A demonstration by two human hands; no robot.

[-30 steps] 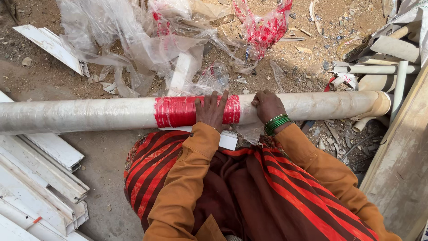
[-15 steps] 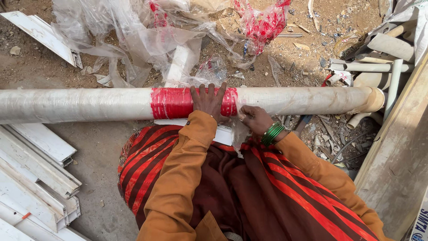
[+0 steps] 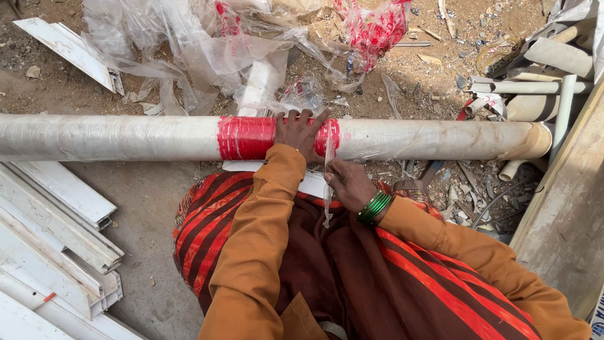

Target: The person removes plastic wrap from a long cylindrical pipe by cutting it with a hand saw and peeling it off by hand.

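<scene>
Two hands at work on one long pipe (image 3: 126, 137). My left hand (image 3: 301, 129) lies flat and spread on the pipe, fingers fanned over the far edge of the red band (image 3: 248, 137), palm pressing down on the wrap. My right hand (image 3: 350, 184) is drawn back toward my lap, closed in a pinch on a strip of clear plastic film (image 3: 328, 176) that runs taut from the pipe, just right of the red band, down past my fingers, its loose end hanging below. Green bangles (image 3: 375, 206) sit on that wrist.

Pipe lies crosswise in front of me, level, pale under its clear wrapping, its open end (image 3: 541, 140) to my right beside a wooden board (image 3: 566, 214). Ground is bare dirt and grit. Crumpled clear plastic sheeting (image 3: 189, 44) with red printing is heaped just beyond the pipe. White trim strips (image 3: 56, 233) are stacked to my left, and short pipe offcuts (image 3: 541, 82) are piled at far right. My orange sleeves and red-striped cloth (image 3: 207, 233) fill the near view.
</scene>
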